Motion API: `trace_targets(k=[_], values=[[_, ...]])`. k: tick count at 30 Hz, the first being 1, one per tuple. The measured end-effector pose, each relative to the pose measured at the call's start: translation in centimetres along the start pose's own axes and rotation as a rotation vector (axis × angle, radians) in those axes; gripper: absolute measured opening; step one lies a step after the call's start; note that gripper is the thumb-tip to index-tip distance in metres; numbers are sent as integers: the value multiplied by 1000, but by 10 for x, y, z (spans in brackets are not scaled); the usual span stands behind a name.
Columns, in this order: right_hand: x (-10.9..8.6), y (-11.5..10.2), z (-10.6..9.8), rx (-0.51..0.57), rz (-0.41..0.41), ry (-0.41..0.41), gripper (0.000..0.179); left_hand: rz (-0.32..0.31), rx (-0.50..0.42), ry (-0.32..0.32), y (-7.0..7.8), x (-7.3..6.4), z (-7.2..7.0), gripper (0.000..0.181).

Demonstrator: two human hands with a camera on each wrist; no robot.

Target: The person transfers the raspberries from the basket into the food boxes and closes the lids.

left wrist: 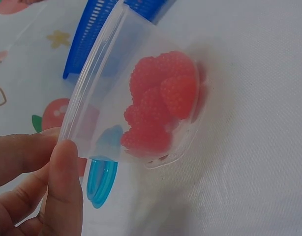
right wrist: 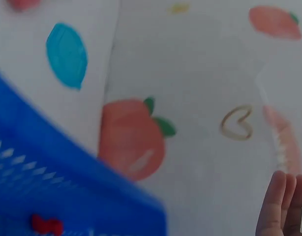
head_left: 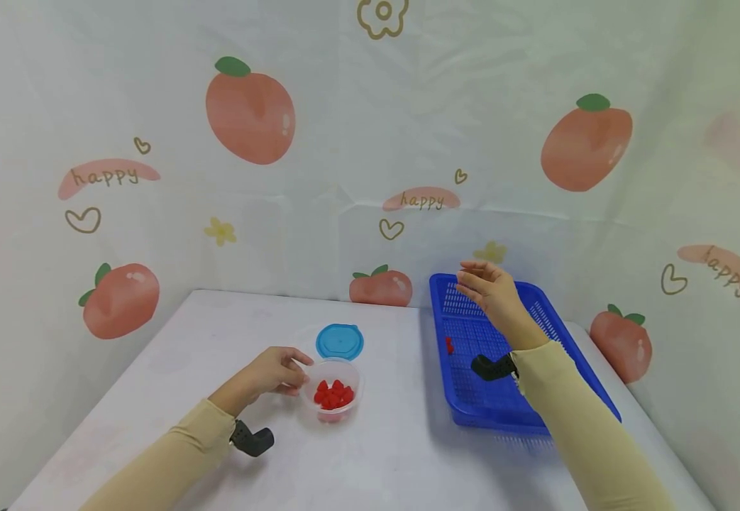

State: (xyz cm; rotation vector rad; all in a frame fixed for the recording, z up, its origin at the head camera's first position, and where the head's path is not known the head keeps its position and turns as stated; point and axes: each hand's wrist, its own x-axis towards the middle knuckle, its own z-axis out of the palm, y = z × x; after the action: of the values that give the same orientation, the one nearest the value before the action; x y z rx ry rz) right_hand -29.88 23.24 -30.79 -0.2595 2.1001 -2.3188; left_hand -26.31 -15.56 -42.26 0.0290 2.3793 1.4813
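Observation:
My left hand (head_left: 272,372) pinches the rim of a round clear plastic tub (left wrist: 104,93) between thumb and fingers. Several red raspberries (head_left: 334,396) lie in the bottom of this tub, which stands on the white table. Over on the right, my right hand (head_left: 489,294) is raised above a blue plastic basket (head_left: 449,397), with its fingers loosely extended and nothing visible between them. Small red pieces (head_left: 449,345), probably raspberries, lie against the basket's left inner wall; the right wrist view shows them too.
A round blue lid (head_left: 340,342) lies flat on the table just behind the tub. White cloth printed with fruit hangs as a wall behind and to the right of the table (head_left: 389,454). The basket's tall slotted sides stand close to the right-hand cloth.

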Motion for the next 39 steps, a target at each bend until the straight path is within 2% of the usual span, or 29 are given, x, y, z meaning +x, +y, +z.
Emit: trace_targets(k=[3, 8, 11, 15, 24, 28, 33, 39], values=[[10, 15, -10, -60, 34, 16, 21, -2, 0, 1, 1, -1, 0, 32], [20, 45, -21, -221, 138, 50, 45, -1, -1, 5, 1, -1, 0, 31], [22, 59, -25, -295, 180, 77, 49, 0, 0, 0, 0, -2, 0, 31], [24, 73, -28, -372, 210, 95, 46, 6, 0, -4, 0, -1, 0, 31], [23, 94, -29, -458, 293, 31, 41, 7, -3, -4, -2, 2, 0, 31], [23, 96, -28, -518, 324, 10, 37, 5, 0, 1, 0, 1, 0, 31], [24, 101, -29, -588, 363, 26, 33, 0, -5, 4, 0, 2, 0, 30], [22, 104, -31, -609, 400, 41, 30, -12, 6, 7, -1, 3, 1, 31]])
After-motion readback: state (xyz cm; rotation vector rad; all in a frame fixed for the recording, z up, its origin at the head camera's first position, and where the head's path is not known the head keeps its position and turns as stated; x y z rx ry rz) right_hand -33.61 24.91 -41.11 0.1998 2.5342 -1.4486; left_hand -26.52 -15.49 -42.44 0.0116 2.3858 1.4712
